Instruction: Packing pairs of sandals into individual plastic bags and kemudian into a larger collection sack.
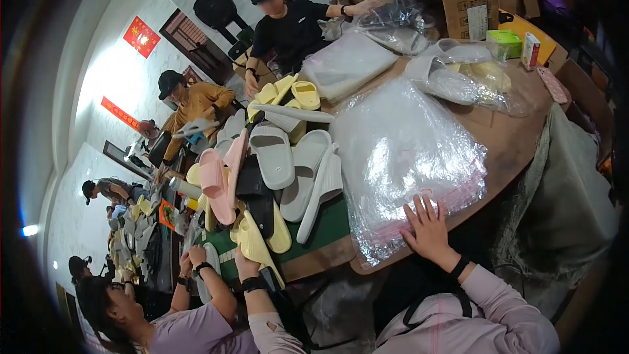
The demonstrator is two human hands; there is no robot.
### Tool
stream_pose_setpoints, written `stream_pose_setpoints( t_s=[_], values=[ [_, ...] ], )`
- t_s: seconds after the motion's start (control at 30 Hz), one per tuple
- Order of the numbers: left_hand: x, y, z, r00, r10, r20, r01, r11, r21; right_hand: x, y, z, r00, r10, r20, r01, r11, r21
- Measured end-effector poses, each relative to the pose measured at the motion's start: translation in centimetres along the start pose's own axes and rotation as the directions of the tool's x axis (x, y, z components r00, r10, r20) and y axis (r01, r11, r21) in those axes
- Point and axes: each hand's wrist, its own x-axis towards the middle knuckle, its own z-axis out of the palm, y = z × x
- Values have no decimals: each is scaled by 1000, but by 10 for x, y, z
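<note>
My right hand [427,228] lies flat with fingers spread on the near edge of a stack of clear plastic bags [400,151] with pinkish edges. My left hand [247,267] is closed on a yellow slipper [257,241] at the table's near left edge; part of its grip is hidden. Beyond it is a pile of slippers: a pink pair [223,180], a black slipper [254,190], and several grey ones, such as a grey slipper [272,154] and a ribbed one [321,193] leaning on its side. More yellow slippers [305,94] lie at the far side of the pile.
Beside my left arm a co-worker in a lilac shirt [190,334] works close by. Across the table sits a person in black [288,33]. Bagged grey slippers [445,78], a green box [504,44] and a cardboard box [452,0] stand at the far right.
</note>
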Motion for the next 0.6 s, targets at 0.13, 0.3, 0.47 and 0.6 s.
stream_pose_setpoints(
  t_s=[0.13,0.3,0.47,0.6],
  values=[
    [1,-1,6,990,-77,-118,35,946,-323,-1,2,1,1000,0,-19,0,1000,-20],
    [-45,16,66,919,26,-393,-189,905,-382,-1,6,-3,999,3,-48,-4,1000,-13],
    [-116,57,162,976,140,-168,-214,767,-605,2,-1,-4,998,-24,-54,23,1000,-13],
    [-151,38,227,976,126,179,-1,819,-574,1,1,-3,998,-18,-55,17,1000,-14]
  ],
)
